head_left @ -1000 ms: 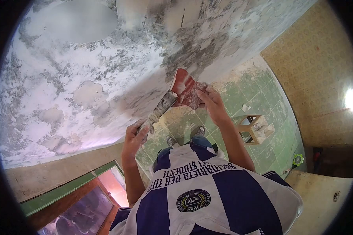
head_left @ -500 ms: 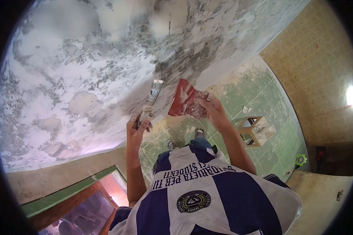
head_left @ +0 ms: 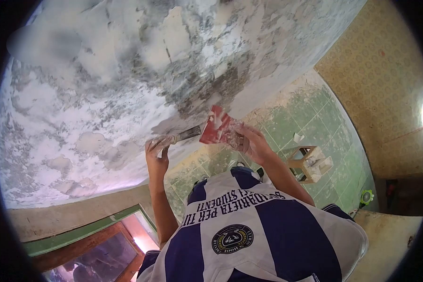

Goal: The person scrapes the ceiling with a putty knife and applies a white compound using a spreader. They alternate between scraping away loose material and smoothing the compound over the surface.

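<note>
My left hand [head_left: 158, 151] is closed around the handle of a putty knife [head_left: 189, 134]. Its narrow dark metal blade points right, with the tip right at the edge of a red plastic spreader [head_left: 217, 127]. Whitish filler smears cover the spreader's face and grip side. From the right, my right hand [head_left: 254, 144] grips that spreader, fingers wrapped on its crusted end. Both tools are in front of a patchy wall [head_left: 122, 94] with white, grey and bare areas.
Green floor tiles [head_left: 291, 120] below are dusted with debris. A small wooden stool [head_left: 308, 164] stands to the right, with a pale piece on top. A framed door [head_left: 96, 254] is at lower left, a patterned brown surface [head_left: 380, 61] at upper right, and a bright green round object [head_left: 367, 197] near the right.
The putty knife has swung from pointing upward to lying nearly level, its blade now meeting the spreader's edge. The spreader has dropped slightly, and the view has shifted a little.
</note>
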Available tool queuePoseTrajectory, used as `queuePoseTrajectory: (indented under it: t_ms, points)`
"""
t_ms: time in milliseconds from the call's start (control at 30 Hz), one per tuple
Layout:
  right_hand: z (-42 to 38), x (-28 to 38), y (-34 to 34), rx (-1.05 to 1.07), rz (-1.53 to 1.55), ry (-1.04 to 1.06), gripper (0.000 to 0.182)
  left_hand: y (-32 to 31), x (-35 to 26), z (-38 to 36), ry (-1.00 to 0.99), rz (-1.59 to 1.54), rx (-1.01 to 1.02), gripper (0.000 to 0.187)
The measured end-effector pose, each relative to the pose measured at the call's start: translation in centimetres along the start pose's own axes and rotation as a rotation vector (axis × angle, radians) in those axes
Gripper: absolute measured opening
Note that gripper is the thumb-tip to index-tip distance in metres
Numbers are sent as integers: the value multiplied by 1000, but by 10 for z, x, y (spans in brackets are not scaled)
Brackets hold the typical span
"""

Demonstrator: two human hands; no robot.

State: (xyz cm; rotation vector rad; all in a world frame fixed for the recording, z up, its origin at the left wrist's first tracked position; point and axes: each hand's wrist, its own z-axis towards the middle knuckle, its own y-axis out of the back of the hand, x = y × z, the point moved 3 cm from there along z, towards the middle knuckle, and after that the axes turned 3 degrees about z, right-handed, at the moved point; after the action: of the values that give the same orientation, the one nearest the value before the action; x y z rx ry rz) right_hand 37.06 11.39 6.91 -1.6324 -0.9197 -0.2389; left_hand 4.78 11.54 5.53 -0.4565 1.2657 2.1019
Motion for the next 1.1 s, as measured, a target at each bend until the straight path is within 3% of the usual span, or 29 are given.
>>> queuePoseTrajectory:
  t_ms: [133, 267, 400, 600, 767, 900, 1000, 1100]
  points:
    - [40, 13, 50, -58, -45, 88, 25, -16, 10, -24, 127, -16, -60, 34]
    - [107, 14, 102, -290, 9, 199, 18, -27, 10, -47, 307, -130, -18, 31]
    - [144, 27, 90, -436, -38, 248, 11, -30, -8, -56, 360, -55, -17, 30]
    - [222, 36, 71, -301, 37, 348, 7, -47, -5, -71, 431, -157, -78, 28]
    - [190, 62, 27, -341, 38, 362, 3, -59, 4, -75, 583, -311, -122, 28]
    - [126, 98, 19, -250, -199, 291, 11, -63, 12, -61, 478, -260, -28, 29]
    - [89, 109, 49, -266, -227, 286, 13, -63, 17, -53, 423, -251, -13, 29]
    - [104, 89, 89, -343, -267, 255, 12, -60, 9, -41, 422, -189, 12, 31]
